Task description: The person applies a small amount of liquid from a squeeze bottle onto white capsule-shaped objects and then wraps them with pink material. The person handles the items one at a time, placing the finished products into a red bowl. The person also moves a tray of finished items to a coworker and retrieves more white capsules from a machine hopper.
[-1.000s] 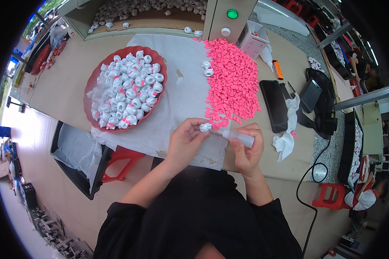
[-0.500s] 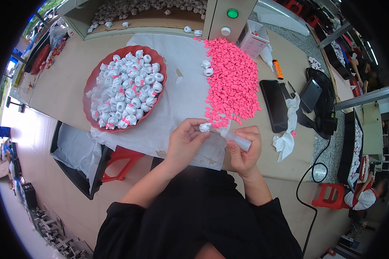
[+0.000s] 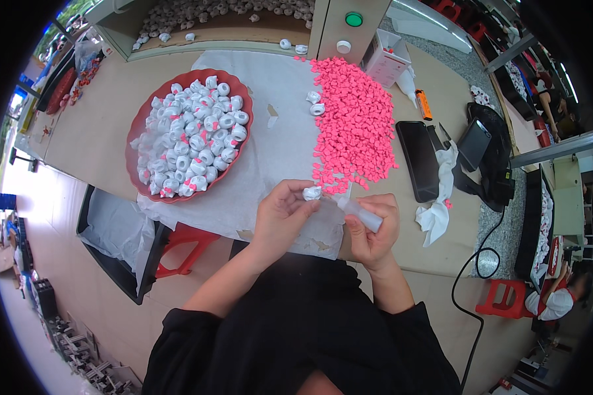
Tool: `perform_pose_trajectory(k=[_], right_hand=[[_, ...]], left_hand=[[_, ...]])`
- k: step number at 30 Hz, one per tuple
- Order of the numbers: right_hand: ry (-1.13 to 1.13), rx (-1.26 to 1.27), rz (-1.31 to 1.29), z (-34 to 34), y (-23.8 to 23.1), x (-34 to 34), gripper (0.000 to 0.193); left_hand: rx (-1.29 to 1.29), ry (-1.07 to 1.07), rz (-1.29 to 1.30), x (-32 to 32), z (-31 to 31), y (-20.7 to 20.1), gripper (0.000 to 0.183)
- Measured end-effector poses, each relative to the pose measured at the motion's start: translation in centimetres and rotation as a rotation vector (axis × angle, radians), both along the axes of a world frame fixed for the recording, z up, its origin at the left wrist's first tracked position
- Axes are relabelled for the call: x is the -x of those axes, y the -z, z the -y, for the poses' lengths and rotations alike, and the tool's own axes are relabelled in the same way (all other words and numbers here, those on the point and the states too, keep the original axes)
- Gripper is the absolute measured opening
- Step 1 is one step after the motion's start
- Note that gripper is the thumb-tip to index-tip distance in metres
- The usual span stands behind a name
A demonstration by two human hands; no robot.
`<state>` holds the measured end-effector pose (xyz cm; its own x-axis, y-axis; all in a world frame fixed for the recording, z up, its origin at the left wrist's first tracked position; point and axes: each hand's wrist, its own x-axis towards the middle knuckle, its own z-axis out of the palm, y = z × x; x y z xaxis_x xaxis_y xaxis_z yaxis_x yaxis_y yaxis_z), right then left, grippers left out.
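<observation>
Left hand (image 3: 284,212): thumb and fingertips pinched together on a small white piece (image 3: 312,193), held just above the near end of the pink heap. Right hand (image 3: 377,229): fingers wrapped round a translucent squeeze bottle (image 3: 364,214), tilted, its tip directed up and left toward the white piece. Whether tip and piece touch: cannot tell, too small.

Pink pieces (image 3: 354,125): many, tiny, spread in a long patch partly on a white paper sheet (image 3: 277,145), which covers the middle of the desk (image 3: 79,139). Two loose white pieces (image 3: 316,104) at the patch's left edge.

Left of the patch, well apart: a red scalloped bowl (image 3: 132,161), heaped with white figures (image 3: 201,135), many bearing pink bits.

Right of the patch: a dark phone (image 3: 416,161) lying flat, a crumpled white tissue (image 3: 435,220) near its lower end. Farther back, an orange lighter-shaped object (image 3: 423,105), a white bottle (image 3: 407,85) beside it, and a white box (image 3: 383,60) behind.

Far side of desk: an open-fronted cabinet (image 3: 224,47), more white pieces inside; a green round button (image 3: 354,19) on its right post. Below the desk's left edge, a red stool (image 3: 190,247) beside a black paper-lined tray (image 3: 115,227).
</observation>
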<state>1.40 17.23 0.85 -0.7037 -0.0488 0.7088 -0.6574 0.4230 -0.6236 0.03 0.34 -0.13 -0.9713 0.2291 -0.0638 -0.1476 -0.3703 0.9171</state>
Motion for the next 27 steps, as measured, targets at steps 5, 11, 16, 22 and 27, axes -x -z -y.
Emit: perform_pose_trajectory(k=[5, 11, 16, 22, 27], right_hand=[[0.01, -0.001, -0.004, -0.11, 0.02, 0.04, 0.03], [0.003, 0.005, 0.021, -0.23, 0.01, 0.02, 0.028], [-0.006, 0.047, 0.071, -0.27, 0.09, -0.11, 0.027], [-0.015, 0.078, 0.085, -0.19, 0.18, -0.24, 0.027], [-0.025, 0.081, 0.098, -0.25, 0.42, -0.3, 0.028]], left_hand=[[-0.002, -0.002, 0.0, 0.05, 0.04, 0.02, 0.027], [0.03, -0.019, -0.005, 0.05, -0.04, -0.16, 0.027], [0.056, -0.023, -0.034, 0.09, -0.03, 0.06, 0.027], [0.049, -0.03, -0.039, 0.12, -0.08, 0.42, 0.028], [0.068, -0.021, -0.057, 0.11, -0.1, 0.35, 0.028]])
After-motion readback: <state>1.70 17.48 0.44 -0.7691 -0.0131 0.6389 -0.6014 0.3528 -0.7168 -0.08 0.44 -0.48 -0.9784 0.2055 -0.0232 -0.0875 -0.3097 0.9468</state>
